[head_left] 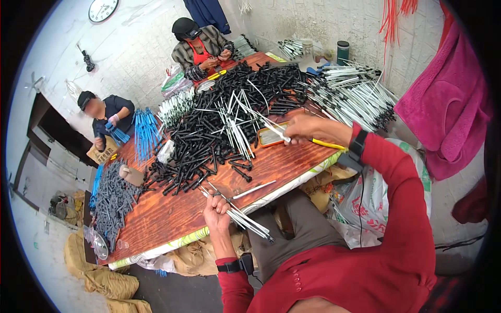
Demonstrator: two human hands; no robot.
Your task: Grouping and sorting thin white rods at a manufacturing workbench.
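Note:
My left hand (216,209), at the table's front edge, is closed round a bundle of thin white rods (245,220) with dark ends. One more white rod (255,189) lies slantwise just beyond it. Further right, my right hand (303,129) is pinched at the end of a white rod (274,129), above a small orange-rimmed tray (260,142). A yellow handle (327,143) shows under my right wrist; whether I hold it is hidden. Beyond both hands spreads a heap of black plastic pieces (198,151), with loose white rods (237,128) lying across it.
White rods with black ends (355,96) are piled at the right. Grey pieces (112,195) and blue rods (146,133) lie on the left. Two people sit across the reddish wooden table (172,216), handling small parts. A green flask (342,53) stands at the back.

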